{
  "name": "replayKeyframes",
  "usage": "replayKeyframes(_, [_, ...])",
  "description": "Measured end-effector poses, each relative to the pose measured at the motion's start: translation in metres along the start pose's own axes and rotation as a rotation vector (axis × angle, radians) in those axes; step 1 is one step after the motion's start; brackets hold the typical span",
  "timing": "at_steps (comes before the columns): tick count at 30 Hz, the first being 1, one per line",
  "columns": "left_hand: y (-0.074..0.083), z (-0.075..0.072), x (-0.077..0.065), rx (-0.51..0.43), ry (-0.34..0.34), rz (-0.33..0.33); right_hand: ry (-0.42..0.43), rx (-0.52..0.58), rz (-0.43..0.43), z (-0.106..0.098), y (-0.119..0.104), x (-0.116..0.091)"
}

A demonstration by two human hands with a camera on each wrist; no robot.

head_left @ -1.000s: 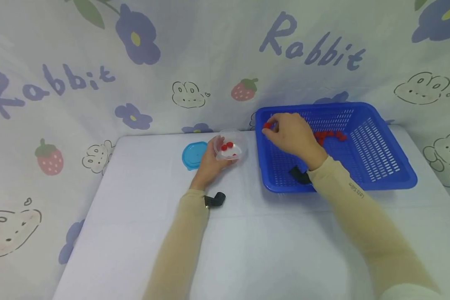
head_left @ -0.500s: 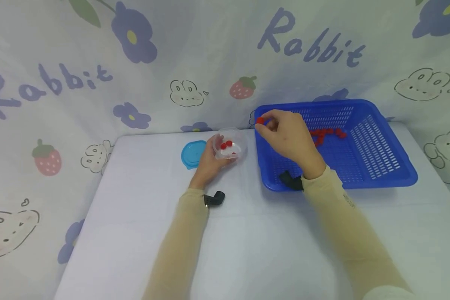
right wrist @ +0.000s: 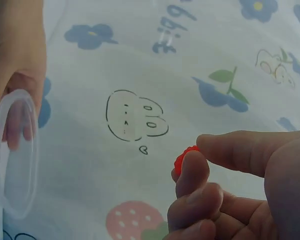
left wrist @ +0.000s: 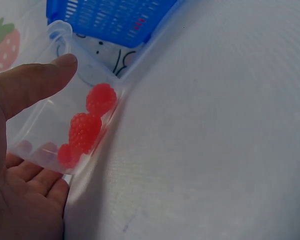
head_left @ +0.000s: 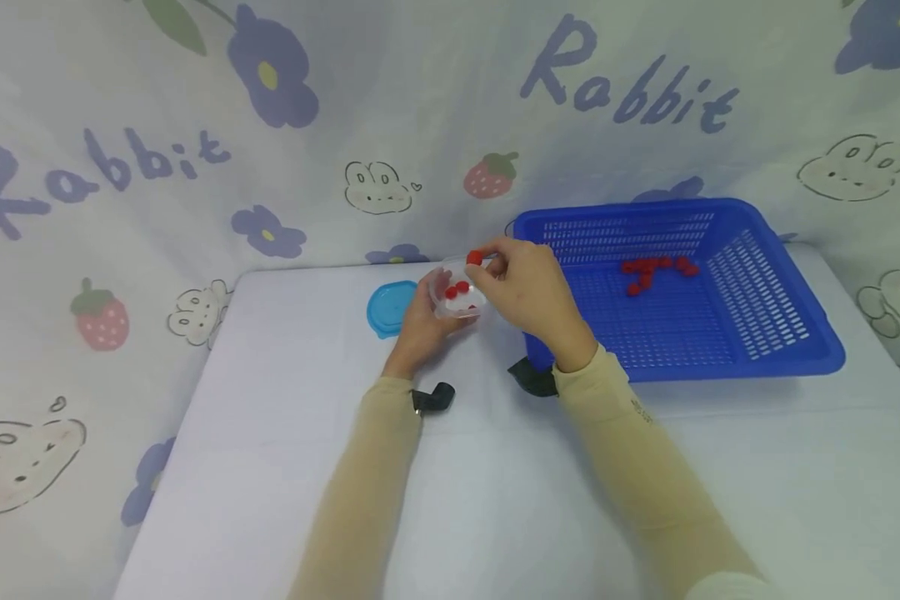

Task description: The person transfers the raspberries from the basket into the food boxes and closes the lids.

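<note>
My left hand (head_left: 422, 323) holds a small clear plastic tub (left wrist: 47, 117), its thumb over the near side and its fingers beneath. Three red raspberries (left wrist: 85, 132) lie against the tub's wall in the left wrist view. Just above the tub's right side, my right hand (head_left: 534, 287) pinches another raspberry (head_left: 474, 258) between thumb and fingers. That raspberry shows only partly behind the fingertips in the right wrist view, where the tub's round rim (right wrist: 34, 165) stands apart at the left.
A blue lid (head_left: 388, 310) lies on the white table left of the tub. At the right stands a blue slotted basket (head_left: 783, 367) with several raspberries (head_left: 647, 267) inside. Behind the table hangs a patterned cloth (head_left: 427, 100).
My right hand has moved left from over the basket to the tub, carrying the raspberry. The left hand and the tub have stayed nearly in place.
</note>
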State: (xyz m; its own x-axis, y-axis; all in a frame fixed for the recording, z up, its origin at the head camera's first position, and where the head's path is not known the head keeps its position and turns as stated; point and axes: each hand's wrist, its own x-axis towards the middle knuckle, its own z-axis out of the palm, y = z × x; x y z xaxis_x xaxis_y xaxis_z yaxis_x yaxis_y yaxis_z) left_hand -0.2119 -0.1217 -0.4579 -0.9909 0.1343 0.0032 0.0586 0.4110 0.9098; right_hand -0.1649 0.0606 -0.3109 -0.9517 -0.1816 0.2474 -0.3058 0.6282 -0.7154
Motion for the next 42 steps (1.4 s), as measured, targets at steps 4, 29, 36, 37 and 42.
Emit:
replayKeyframes(4, [0.002,0.001,-0.001,0.0,-0.007,0.011,-0.017,0.028,0.021,0.011,-0.007,0.002])
replayKeyframes(29, [0.006,0.002,0.0,0.119,0.015,0.152,0.127,-0.013,0.109,0.09,0.01,0.007])
replayKeyframes(36, [0.0,0.0,0.003,0.112,0.019,0.139,0.2,-0.067,0.127,0.102,0.023,0.009])
replayKeyframes(37, [0.0,0.0,0.003,0.103,0.019,0.131,0.21,-0.097,0.139,0.103,0.026,0.01])
replayKeyframes(42, [0.001,0.0,0.001,0.092,0.014,0.091,0.222,-0.23,0.215,0.105,0.035,0.012])
